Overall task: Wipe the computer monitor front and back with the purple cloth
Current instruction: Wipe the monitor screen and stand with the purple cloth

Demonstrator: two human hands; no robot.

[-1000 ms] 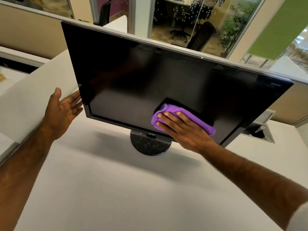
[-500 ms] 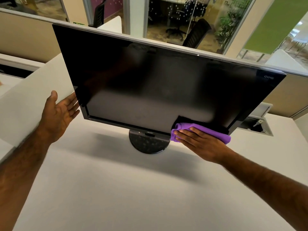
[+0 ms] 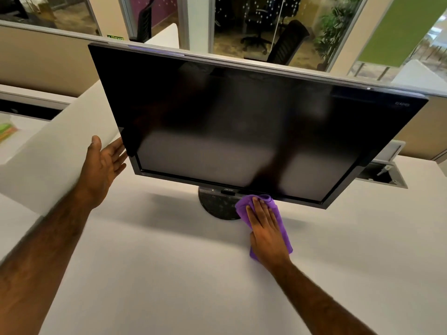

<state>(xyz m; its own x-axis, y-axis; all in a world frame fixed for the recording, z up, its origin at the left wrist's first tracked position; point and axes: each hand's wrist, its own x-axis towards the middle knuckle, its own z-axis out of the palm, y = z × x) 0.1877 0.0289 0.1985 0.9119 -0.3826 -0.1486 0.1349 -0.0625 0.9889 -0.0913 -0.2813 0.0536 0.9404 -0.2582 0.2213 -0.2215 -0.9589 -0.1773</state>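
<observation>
The black computer monitor (image 3: 237,122) stands on a round dark base (image 3: 215,204) on the white desk (image 3: 169,274), its screen off and tilted back. My left hand (image 3: 104,165) is flat and open, its fingertips against the monitor's lower left edge. My right hand (image 3: 266,228) lies with straight fingers on the purple cloth (image 3: 281,228), just below the monitor's bottom bezel and beside the base. The cloth's tip reaches the bezel; whether it touches it I cannot tell.
A low beige partition with a grey top rail (image 3: 266,64) runs behind the monitor. An open cable hatch (image 3: 379,175) sits in the desk at the right. Office chairs (image 3: 287,44) and plants stand beyond the glass.
My right hand slid the purple cloth down the screen, over the bottom bezel and off below it, toward the base. My left hand stayed at the monitor's left edge.
</observation>
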